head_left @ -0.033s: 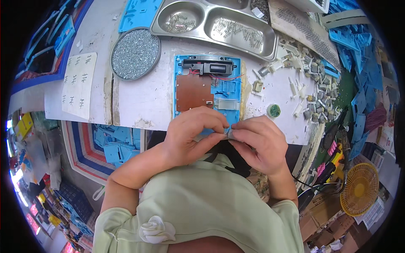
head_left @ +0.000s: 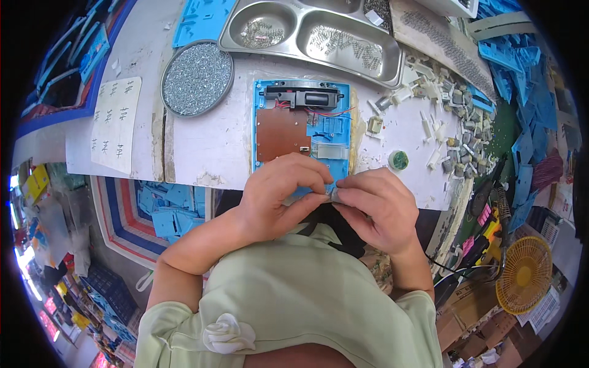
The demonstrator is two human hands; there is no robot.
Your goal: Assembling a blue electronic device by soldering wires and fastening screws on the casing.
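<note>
1. Close to the body, the right hand [head_left: 380, 205] pinches a small pale piece [head_left: 335, 195]; the left hand [head_left: 282, 193] meets it, but I cannot tell whether its grip also pinches. The piece's long axis is hidden.
2. Just beyond the fingertips, the blue casing [head_left: 338, 167] lies lengthwise away from the body on the table [head_left: 208, 147]; the left hand overlaps more of its near end.
3. Farther off sits a metal tray [head_left: 289, 49].
</note>
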